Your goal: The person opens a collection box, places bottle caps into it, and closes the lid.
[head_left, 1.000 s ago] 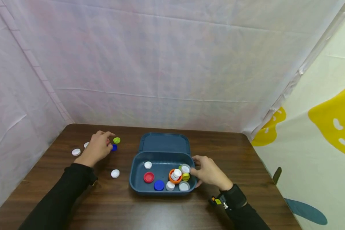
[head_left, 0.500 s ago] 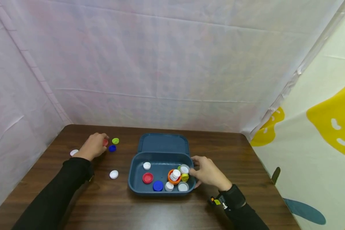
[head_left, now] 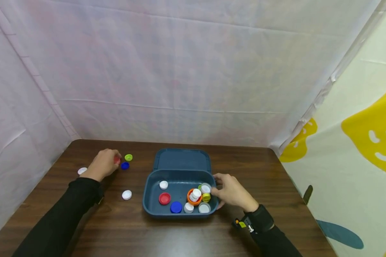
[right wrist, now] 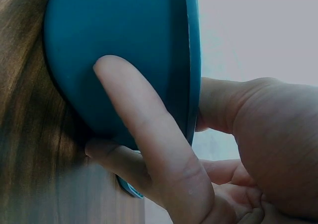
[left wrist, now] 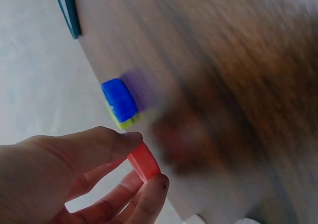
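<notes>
- Red bottle cap [left wrist: 144, 162] was pinched between left hand's [head_left: 102, 163] thumb and fingertip, left of the box; partly covered by fingers in head view.
- Lime cap [left wrist: 129, 123] was mostly hidden behind blue cap [left wrist: 119, 100], left wrist view; white caps [left wrist: 247, 221] were cut off at bottom edge.
- Box [head_left: 180, 178] was gripped at its right wall by right hand [head_left: 231, 191]; thumb tip was masked, right wrist view.
- Tabletop [head_left: 141, 157] room was left between blue cap and box.

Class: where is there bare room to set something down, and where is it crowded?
The table is bare right of the open lid, beyond the right hand, and in front of the box. Crowded: the box's right end, with clustered caps, and by the left hand, pinching a red cap near a blue cap and a green cap.
</notes>
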A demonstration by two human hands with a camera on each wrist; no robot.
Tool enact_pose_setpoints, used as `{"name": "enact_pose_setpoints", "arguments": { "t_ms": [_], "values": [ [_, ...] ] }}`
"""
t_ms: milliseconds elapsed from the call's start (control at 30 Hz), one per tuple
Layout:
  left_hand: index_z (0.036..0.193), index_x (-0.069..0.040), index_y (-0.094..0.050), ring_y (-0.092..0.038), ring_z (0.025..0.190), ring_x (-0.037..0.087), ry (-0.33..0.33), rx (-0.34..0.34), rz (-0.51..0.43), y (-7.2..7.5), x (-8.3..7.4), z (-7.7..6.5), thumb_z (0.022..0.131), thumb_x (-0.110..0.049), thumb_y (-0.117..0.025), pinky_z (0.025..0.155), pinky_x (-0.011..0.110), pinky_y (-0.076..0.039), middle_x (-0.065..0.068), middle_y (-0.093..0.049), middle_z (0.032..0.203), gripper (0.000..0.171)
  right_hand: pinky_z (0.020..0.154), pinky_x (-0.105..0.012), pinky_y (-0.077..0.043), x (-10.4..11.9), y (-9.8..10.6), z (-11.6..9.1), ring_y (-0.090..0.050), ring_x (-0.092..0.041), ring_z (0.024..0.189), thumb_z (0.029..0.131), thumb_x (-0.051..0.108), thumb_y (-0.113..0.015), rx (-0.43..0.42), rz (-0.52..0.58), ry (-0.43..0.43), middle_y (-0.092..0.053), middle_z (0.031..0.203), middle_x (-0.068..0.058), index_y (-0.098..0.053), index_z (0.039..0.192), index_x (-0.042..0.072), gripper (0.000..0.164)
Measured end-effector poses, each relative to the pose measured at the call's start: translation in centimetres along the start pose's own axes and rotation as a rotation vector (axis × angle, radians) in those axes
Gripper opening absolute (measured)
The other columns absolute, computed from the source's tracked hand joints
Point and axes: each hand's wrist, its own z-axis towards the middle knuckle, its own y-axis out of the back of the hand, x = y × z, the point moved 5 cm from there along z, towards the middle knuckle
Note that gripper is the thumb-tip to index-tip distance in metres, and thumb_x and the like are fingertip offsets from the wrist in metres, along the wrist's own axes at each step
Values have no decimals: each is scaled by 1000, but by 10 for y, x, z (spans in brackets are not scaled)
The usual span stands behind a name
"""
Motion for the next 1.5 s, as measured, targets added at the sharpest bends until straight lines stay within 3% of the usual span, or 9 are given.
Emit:
{"name": "enact_pose_setpoints", "arguments": {
  "t_ms": [167, 300, 433, 667, 833, 1033, 1333, 1500],
  "values": [
    [132, 13, -75, -71, 107, 50, -13, -22, -16, 4, -11, -5, 99, 0, -83, 90, 64, -63, 40, -72, 125, 37, 58, -45, -71, 0, 0, 0, -84, -23, 67, 103, 6, -76, 0, 0, -4, -77, 140, -36, -64, 154, -10, 54],
    [133, 11, -75, -68, 97, 41, -45, -52, -46, 10, -31, -12, 100, -3, -83, 81, 54, -62, 37, -72, 121, 36, 57, -44, -70, 1, 0, 1, -83, -23, 65, 103, 5, -76, -7, -6, -6, -76, 142, -36, -64, 154, -10, 54],
    [130, 7, -78, -68, 91, 35, -125, -102, -67, 14, -60, -20, 99, -2, -85, 75, 45, -60, 32, -73, 116, 33, 57, -43, -70, 0, 0, 1, -83, -23, 64, 103, 5, -76, -7, -12, -15, -75, 144, -37, -63, 155, -10, 56],
    [126, 0, -82, -74, 94, 31, -281, -166, -89, 19, -119, -40, 97, -3, -90, 79, 47, -68, 25, -76, 118, 31, 59, -45, -71, -1, 0, 0, -83, -24, 66, 103, 5, -76, -1, -2, -20, -74, 145, -37, -63, 155, -10, 56],
    [130, -4, -82, -77, 102, 29, -335, -88, -83, 14, -154, -54, 98, -6, -92, 88, 47, -73, 20, -76, 124, 34, 59, -45, -71, -1, 0, 0, -83, -24, 66, 104, 5, -76, 4, 1, -15, -74, 145, -38, -64, 155, -10, 55],
    [128, -10, -83, -75, 112, 25, -402, 47, -57, -2, -180, -68, 98, -10, -94, 97, 44, -72, 13, -76, 128, 32, 59, -45, -71, -1, 1, 1, -83, -23, 68, 104, 5, -76, 5, 1, -15, -74, 145, -38, -64, 155, -9, 54],
    [129, -11, -83, -68, 98, 17, -468, 216, -20, -28, -193, -84, 99, -13, -94, 85, 36, -70, 9, -74, 120, 32, 59, -46, -71, -1, 1, 0, -83, -23, 68, 104, 5, -76, 6, -6, -7, -75, 143, -37, -64, 154, -10, 54],
    [128, -11, -83, -64, 95, 13, -473, 224, -31, -30, -194, -85, 101, -14, -92, 79, 30, -62, 11, -75, 125, 29, 59, -45, -71, 0, 1, 0, -84, -23, 68, 104, 5, -76, 6, -10, -5, -75, 143, -37, -65, 154, -9, 53]
  ]
}}
